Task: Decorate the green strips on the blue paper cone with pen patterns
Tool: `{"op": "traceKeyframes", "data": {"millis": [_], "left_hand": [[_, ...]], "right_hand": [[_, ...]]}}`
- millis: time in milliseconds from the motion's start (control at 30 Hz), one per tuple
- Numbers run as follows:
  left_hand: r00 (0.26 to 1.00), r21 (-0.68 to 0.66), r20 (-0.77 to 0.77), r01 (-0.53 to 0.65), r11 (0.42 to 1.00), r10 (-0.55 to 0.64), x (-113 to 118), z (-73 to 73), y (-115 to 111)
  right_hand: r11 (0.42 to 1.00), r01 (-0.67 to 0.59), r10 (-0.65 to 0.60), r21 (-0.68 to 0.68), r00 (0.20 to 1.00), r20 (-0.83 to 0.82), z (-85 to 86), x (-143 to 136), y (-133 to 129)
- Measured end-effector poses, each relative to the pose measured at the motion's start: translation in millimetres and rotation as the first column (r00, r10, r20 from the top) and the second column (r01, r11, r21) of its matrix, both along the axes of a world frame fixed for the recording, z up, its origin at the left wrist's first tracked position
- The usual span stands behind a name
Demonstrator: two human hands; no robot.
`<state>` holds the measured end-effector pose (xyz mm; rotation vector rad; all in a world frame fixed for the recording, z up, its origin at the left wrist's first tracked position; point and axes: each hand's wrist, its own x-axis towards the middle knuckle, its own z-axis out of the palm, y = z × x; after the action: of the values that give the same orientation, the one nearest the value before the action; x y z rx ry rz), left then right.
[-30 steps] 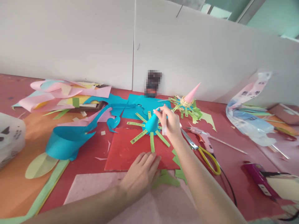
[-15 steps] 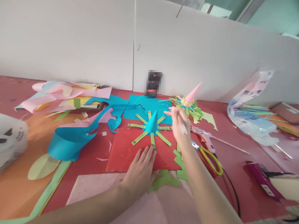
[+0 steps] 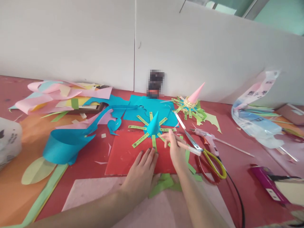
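Observation:
A blue paper cone (image 3: 153, 125) stands upright in the middle, with green patterned strips spread around its base like rays. My left hand (image 3: 142, 167) lies with its fingers apart on the red board (image 3: 121, 155), fingertips at the lower end of the front strip. In my right hand (image 3: 176, 147) is a pale pen (image 3: 191, 149), held at the cone's lower right near the strips there. Scissors (image 3: 201, 151) with red and yellow handles lie just right of that hand. Green paper scraps (image 3: 163, 184) are below the board.
Behind stands a pink cone (image 3: 196, 94) on green strips. A pink glue gun (image 3: 209, 139) and a purple power strip (image 3: 269, 184) lie right, with a black cable. On the left are a curled blue paper piece (image 3: 60, 147) and a paper pile (image 3: 64, 95).
My right hand has moved down and toward me with the pen, from beyond the cone's right side to its lower right. The scissors and a white stick beside them now show more fully.

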<state>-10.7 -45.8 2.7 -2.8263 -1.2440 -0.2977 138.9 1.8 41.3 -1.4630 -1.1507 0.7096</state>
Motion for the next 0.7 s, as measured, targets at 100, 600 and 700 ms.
{"op": "traceKeyframes", "data": {"millis": [100, 600, 700], "left_hand": [[1.0, 0.026, 0.013, -0.003, 1.0, 0.003, -1.5, -0.1, -0.6], [0.998, 0.183, 0.055, -0.012, 0.983, 0.001, -0.5, 2.1, -0.1], [0.998, 0.197, 0.059, -0.018, 0.98, 0.006, -0.6, 2.0, -1.0]], "right_hand": [[0.996, -0.081, 0.078, -0.036, 0.993, -0.091, -11.2, 2.1, 3.5], [0.994, -0.108, 0.108, -0.02, 0.994, 0.02, -18.3, 0.9, 9.4], [0.993, -0.028, 0.002, 0.112, 0.975, 0.224, -21.4, 0.2, 6.0]]}}
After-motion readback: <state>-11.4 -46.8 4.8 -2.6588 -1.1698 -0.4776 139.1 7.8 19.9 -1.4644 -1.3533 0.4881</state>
